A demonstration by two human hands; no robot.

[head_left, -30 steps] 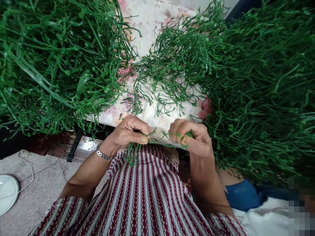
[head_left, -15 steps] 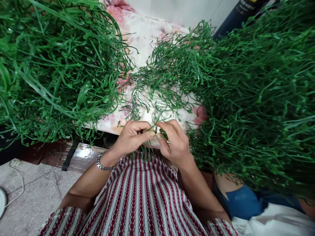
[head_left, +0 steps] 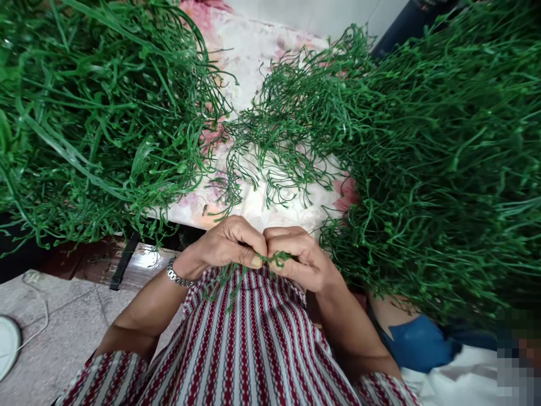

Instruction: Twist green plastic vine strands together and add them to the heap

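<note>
My left hand [head_left: 228, 241] pinches a few thin green artificial plant stems [head_left: 233, 285], and their loose ends hang down over the striped clothing. Beside it, my right hand [head_left: 305, 258] is closed on the other end of the same stems, where a small curled green clump shows between thumb and fingers. The two hands meet at the near edge of the table, just above my lap. Strewn on the table beyond them are more thin green stems [head_left: 287, 183], with small knobs at their tips.
A big heap of shiny green stems [head_left: 101, 124] rises at left, and a denser heap [head_left: 448, 169] fills the right. Between them shows the floral tablecloth [head_left: 249, 48]. Another person's blue-clad leg [head_left: 420, 344] is at lower right. A white round object [head_left: 7, 347] with a cord lies on the floor.
Both hands have moved down and toward my body, and their knuckles have come together. The stems in them came along, off the table edge, with the green clump now plainer in my right hand.
</note>
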